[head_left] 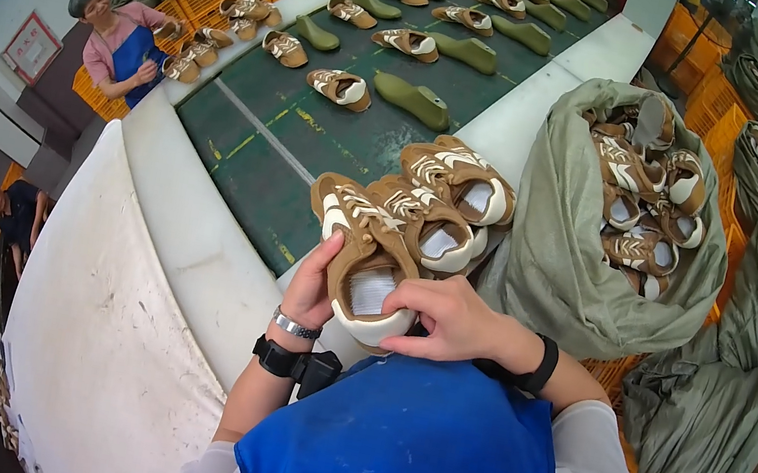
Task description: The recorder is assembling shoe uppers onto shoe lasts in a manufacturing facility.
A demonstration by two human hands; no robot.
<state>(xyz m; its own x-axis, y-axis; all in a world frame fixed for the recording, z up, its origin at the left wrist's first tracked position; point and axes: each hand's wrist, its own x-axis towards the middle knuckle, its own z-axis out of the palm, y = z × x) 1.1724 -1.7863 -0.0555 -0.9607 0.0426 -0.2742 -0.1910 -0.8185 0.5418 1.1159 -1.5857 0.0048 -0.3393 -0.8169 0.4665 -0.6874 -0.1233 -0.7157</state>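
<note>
Before my chest is a brown shoe upper point(354, 217) with cream stripes and a cream heel, its toe pointing away from me. My left hand point(313, 284) is wrapped round its left side near the heel. The fingers of my right hand point(447, 320) pinch the heel collar, the thumb at the opening. A white ribbed lining point(370, 289) shows inside the upper. Just beyond, two similar shoe uppers, a nearer one point(418, 215) and a farther one point(459, 175), lie at the table edge by the held one.
A green conveyor belt point(252, 155) carries rows of shoe uppers and green shoe lasts point(411, 101). At right stands a grey-green sack point(582, 281) full of uppers, among orange crates point(716, 138). A white board point(114, 323) is at left. A co-worker point(125, 44) stands across the belt.
</note>
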